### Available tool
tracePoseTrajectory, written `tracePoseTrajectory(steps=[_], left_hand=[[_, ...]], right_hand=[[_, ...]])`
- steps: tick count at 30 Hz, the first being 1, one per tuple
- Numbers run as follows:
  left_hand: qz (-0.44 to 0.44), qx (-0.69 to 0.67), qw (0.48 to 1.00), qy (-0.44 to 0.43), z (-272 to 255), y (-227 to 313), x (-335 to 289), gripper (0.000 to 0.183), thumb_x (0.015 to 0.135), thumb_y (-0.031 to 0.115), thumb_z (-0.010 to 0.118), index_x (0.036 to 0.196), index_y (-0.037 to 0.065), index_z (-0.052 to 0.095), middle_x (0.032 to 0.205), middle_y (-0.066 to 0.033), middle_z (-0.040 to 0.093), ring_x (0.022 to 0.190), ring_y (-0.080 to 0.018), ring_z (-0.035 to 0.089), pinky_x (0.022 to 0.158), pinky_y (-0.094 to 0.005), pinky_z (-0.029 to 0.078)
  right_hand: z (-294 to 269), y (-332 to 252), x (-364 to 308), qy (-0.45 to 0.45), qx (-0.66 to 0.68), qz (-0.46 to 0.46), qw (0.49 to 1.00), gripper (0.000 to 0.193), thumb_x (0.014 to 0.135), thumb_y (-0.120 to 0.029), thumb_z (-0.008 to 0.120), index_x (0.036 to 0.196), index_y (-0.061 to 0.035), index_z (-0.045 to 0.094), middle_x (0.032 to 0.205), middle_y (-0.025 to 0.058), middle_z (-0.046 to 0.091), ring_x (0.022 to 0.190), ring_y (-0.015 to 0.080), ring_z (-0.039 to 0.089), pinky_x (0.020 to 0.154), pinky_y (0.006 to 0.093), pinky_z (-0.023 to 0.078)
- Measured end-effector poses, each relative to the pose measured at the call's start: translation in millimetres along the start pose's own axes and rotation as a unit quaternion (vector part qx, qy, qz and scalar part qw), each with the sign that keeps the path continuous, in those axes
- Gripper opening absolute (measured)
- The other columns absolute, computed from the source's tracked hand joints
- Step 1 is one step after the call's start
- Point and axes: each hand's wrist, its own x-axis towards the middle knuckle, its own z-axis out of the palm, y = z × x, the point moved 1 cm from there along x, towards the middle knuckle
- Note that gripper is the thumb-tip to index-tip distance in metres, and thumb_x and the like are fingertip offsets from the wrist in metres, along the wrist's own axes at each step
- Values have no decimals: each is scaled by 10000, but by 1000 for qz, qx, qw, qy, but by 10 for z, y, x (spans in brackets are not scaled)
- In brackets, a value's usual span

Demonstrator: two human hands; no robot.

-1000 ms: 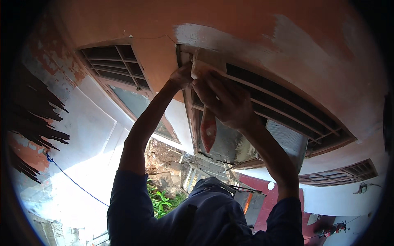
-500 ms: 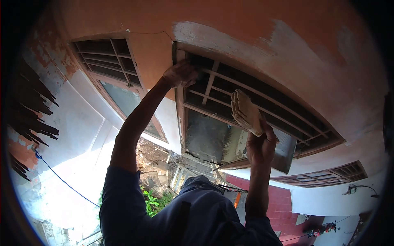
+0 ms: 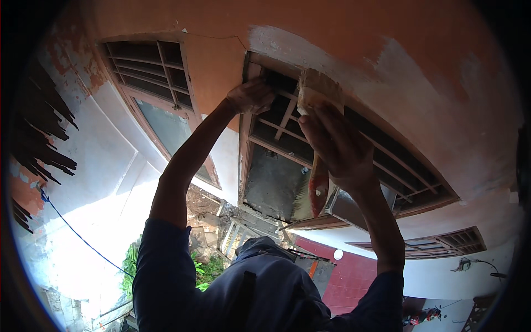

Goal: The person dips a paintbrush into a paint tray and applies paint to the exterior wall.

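My right hand (image 3: pixel 345 144) is closed round a wide paintbrush (image 3: pixel 319 84) with thick pale bristles. Its worn, reddish handle (image 3: pixel 317 191) hangs below my fingers. The bristles point up at the lower edge of the orange wall (image 3: pixel 221 16), over the top of the window frame; whether they touch it I cannot tell. My left hand (image 3: pixel 251 97) is closed on the upper left part of the wooden window frame (image 3: pixel 244 152), beside the barred grille (image 3: pixel 286 113). Whitish streaks (image 3: pixel 282 41) cover part of the wall above the window.
Another barred window (image 3: pixel 149 69) is to the left, and a third (image 3: pixel 448 243) lies low on the right. Splintered dark wood (image 3: pixel 41 124) juts in at the far left, above a blue cord (image 3: pixel 83 238). Plants (image 3: pixel 207 271) and rubble (image 3: pixel 204 216) lie far below.
My right hand has risen with the paintbrush, bringing the bristles up to the top of the window. My left hand stays at the frame; the view has shifted slightly.
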Motion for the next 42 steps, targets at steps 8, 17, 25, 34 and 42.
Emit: tracePoseTrajectory(steps=[8,17,25,34,42], left_hand=[[0,-7,999,40,6,-25,0,132,733,276,558,788,156,551,778,27,551,827,-120,563,947,-306,362],[-12,8,1000,27,-26,-10,17,111,731,261,552,766,157,534,741,25,542,807,-123,559,930,-303,375],[-1,2,999,33,59,-8,14,116,731,268,544,718,161,503,725,19,536,751,-108,557,904,-307,385],[-4,15,1000,22,30,-33,51,142,726,289,552,756,154,524,740,6,549,783,-129,567,924,-317,380],[-17,-37,999,-10,95,-15,-33,118,752,235,581,770,122,551,742,-33,563,721,-170,562,880,-356,419]], right_hand=[[324,-3,191,-67,-23,26,997,473,685,-93,612,1144,-59,503,1091,148,512,983,278,573,762,352,532],[-33,-104,257,-8,-55,33,998,404,679,-123,594,1062,-22,514,1033,147,520,943,269,570,716,344,535],[6,116,102,-82,-51,77,992,350,685,-152,586,1002,-13,535,953,129,526,876,253,578,718,328,527],[257,-234,166,-26,-72,-3,997,399,693,-134,588,1080,-57,527,1012,138,539,897,262,591,745,339,530],[-261,108,-240,-80,-89,116,986,385,640,-150,604,998,-20,547,934,135,526,883,270,566,739,322,508]])
